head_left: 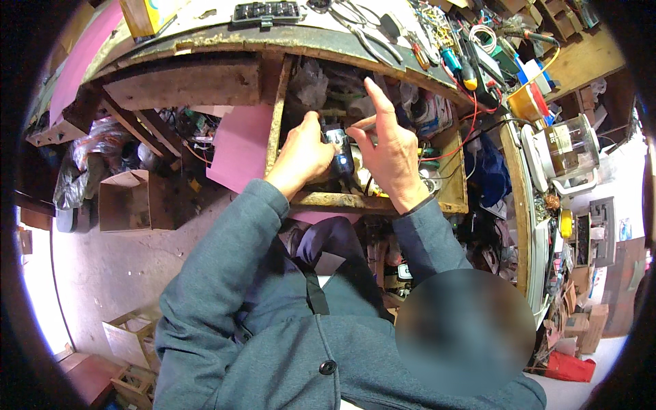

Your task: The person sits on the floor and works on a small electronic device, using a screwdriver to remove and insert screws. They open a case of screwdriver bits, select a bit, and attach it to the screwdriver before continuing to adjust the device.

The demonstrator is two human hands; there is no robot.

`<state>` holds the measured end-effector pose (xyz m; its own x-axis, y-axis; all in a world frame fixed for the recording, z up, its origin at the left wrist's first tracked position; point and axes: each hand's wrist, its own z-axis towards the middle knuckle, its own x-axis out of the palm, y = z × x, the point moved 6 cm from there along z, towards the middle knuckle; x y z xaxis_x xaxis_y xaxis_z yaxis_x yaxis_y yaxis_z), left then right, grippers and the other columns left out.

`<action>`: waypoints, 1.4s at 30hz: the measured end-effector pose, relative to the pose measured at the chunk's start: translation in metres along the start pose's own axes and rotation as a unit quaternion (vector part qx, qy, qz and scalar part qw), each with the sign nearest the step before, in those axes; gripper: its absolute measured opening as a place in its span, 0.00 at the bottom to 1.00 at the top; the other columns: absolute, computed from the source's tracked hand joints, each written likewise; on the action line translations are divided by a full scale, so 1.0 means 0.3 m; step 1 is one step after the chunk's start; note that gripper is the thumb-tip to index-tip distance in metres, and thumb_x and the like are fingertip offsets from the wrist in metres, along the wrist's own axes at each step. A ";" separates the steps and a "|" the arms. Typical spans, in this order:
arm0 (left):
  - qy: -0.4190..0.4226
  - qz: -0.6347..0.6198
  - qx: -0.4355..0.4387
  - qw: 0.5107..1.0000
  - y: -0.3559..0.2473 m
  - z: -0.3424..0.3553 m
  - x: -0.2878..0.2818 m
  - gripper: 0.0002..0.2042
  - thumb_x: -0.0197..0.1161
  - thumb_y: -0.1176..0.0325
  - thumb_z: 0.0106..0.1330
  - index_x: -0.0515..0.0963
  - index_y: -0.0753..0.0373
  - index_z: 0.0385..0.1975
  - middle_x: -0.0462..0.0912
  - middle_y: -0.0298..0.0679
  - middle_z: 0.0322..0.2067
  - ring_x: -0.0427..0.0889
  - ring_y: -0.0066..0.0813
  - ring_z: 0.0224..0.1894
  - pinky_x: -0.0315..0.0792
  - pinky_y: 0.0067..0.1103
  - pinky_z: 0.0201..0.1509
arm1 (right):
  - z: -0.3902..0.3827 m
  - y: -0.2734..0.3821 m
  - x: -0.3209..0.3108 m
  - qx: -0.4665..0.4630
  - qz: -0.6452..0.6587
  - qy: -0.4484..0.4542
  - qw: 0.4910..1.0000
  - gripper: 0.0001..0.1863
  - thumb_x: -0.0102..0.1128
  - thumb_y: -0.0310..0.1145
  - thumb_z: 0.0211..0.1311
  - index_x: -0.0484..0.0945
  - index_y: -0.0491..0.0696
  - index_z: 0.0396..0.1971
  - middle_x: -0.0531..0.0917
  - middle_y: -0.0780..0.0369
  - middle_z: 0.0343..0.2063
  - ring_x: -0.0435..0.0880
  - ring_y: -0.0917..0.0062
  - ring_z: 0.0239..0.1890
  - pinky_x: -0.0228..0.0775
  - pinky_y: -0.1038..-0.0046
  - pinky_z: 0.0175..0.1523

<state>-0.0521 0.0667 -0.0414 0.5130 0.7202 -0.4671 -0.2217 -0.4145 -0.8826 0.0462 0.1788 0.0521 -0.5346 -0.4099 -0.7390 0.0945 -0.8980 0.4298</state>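
My left hand (304,152) is closed on a small dark handheld device (339,158) with a light label and a small bluish glint, held over an open wooden drawer (321,199). Just right of the device, my right hand (388,147) has its index finger stretched upward and its thumb apart, near the device's upper end; whether a thin item lies between its lower fingers is unclear. Inside the drawer are plastic bags (309,85), green-handled items (427,154), red wire and other clutter.
The bench edge (219,44) above carries a black case (266,14), pliers (376,48), screwdrivers and cables. Pink board (232,150) and a cardboard box (135,201) stand left. A white appliance (560,154) and wooden rail (519,225) are at right. A blurred round patch covers the lower right.
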 end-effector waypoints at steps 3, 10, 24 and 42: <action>0.023 -0.012 -0.018 1.000 0.008 0.014 0.014 0.33 0.77 0.69 0.58 0.68 0.72 0.62 0.80 0.43 0.30 0.81 0.30 0.33 0.76 0.30 0.37 | -0.003 -0.014 0.023 -0.068 0.108 -0.033 0.991 0.46 0.70 0.20 0.56 0.60 0.56 0.75 0.89 0.59 0.29 0.90 0.64 0.29 0.82 0.65 0.36; -0.006 0.017 -0.005 1.000 0.004 0.006 0.001 0.32 0.78 0.68 0.57 0.70 0.70 0.60 0.80 0.41 0.30 0.81 0.30 0.32 0.76 0.30 0.37 | -0.007 -0.006 0.016 0.003 0.001 -0.008 1.000 0.47 0.68 0.20 0.58 0.57 0.56 0.76 0.89 0.57 0.32 0.91 0.63 0.32 0.83 0.64 0.39; -0.005 0.001 -0.001 1.000 0.004 0.007 0.002 0.29 0.76 0.70 0.58 0.70 0.69 0.57 0.80 0.41 0.30 0.80 0.31 0.32 0.76 0.30 0.37 | -0.005 -0.019 0.009 0.008 0.021 -0.020 1.000 0.43 0.70 0.21 0.57 0.62 0.55 0.72 0.89 0.57 0.33 0.90 0.62 0.30 0.82 0.64 0.36; -0.010 -0.003 -0.006 1.000 0.004 0.008 0.002 0.25 0.76 0.70 0.57 0.71 0.67 0.51 0.78 0.39 0.28 0.79 0.31 0.31 0.75 0.31 0.36 | -0.001 -0.023 0.021 0.019 0.105 0.017 0.994 0.41 0.64 0.15 0.59 0.62 0.54 0.72 0.89 0.55 0.35 0.91 0.64 0.37 0.83 0.65 0.42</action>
<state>-0.0541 0.0679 -0.0428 0.4973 0.7343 -0.4621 -0.2084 -0.4160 -0.8852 0.0425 0.1823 0.0443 -0.4775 -0.5941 -0.6473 0.1696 -0.7852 0.5955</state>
